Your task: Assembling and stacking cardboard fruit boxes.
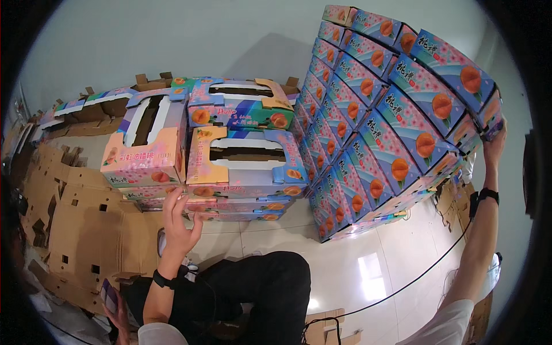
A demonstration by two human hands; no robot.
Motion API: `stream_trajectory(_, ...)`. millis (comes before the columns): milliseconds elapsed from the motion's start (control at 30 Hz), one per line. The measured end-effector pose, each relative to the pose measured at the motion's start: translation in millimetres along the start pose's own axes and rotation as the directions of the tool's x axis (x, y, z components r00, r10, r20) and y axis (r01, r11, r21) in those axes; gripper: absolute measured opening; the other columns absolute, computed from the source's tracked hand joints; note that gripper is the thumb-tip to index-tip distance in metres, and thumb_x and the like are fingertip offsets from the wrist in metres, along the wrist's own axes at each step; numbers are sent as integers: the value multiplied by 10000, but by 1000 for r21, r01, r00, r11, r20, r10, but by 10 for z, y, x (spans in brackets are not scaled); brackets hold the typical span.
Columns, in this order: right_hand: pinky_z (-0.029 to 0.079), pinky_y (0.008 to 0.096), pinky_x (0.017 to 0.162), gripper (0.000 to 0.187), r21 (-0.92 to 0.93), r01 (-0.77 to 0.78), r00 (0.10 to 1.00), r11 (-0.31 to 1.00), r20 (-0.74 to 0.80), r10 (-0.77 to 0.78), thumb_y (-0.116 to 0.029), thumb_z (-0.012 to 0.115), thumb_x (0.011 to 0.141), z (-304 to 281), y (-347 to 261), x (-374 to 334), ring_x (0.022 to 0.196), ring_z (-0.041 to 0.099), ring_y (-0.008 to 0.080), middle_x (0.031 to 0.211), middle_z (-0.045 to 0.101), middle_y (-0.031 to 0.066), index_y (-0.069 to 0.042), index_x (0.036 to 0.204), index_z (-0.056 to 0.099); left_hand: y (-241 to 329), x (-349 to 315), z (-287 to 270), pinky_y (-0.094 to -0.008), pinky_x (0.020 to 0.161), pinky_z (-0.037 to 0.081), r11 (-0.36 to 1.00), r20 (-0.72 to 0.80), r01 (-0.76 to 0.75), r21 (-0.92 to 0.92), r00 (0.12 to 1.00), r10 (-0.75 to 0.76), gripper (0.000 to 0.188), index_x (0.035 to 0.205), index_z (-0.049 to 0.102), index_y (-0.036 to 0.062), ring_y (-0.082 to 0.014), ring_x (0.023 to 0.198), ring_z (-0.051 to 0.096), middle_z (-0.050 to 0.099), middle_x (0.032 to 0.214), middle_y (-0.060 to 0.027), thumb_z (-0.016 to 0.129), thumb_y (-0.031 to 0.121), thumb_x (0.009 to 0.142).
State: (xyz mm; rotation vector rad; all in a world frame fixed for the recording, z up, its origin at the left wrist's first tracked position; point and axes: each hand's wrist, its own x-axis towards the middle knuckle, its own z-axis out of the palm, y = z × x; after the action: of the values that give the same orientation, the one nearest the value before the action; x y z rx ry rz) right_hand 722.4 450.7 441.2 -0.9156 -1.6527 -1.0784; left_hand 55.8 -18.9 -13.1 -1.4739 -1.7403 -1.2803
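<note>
My left hand [181, 221] is open, fingers spread and pointing up. Its fingertips reach the front corner of the carton stack, beside a pink-and-orange peach carton [144, 167] with a long top opening; I cannot tell if they touch. To its right lies a similar carton [247, 183], blue, white and orange. At far right, my right hand [495, 141] meets the outer end of a blue peach carton [454, 75] near its lower corner. That carton tops the near end of a tall stack [368, 144]. The right fingers are mostly hidden behind the carton's edge.
Flattened brown cardboard [86, 230] lies at left. Another carton [238, 103] stands behind the low stack, near the wall. A dark cable [402, 290] crosses the shiny tiled floor [368, 253]. Bent knees in black trousers [264, 282] are below. Another hand [118, 313] shows lower left.
</note>
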Motion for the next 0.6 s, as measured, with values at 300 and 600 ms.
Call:
stream_trajectory(300, 421, 452, 1122, 946, -20, -38, 999, 999, -5, 38, -162, 870, 779, -109, 4, -30, 1371, 487, 408, 1488, 479, 235, -8, 1543, 333, 47, 36, 9, -480, 1125, 393, 998, 81, 69, 3, 994, -69, 564, 1377, 477, 21, -416, 1348, 475, 468, 1461, -231, 665, -14, 846)
stream_trajectory(600, 395, 462, 1141, 919, -53, -107, 994, 993, -42, 105, -55, 842, 746, -161, -243, 151, 1377, 469, 417, 1494, 477, 222, -43, 1526, 357, 28, 0, 57, -521, 1138, 366, 997, 62, 75, -28, 995, -74, 578, 1364, 492, 27, -424, 1332, 472, 479, 1450, -216, 677, 5, 817)
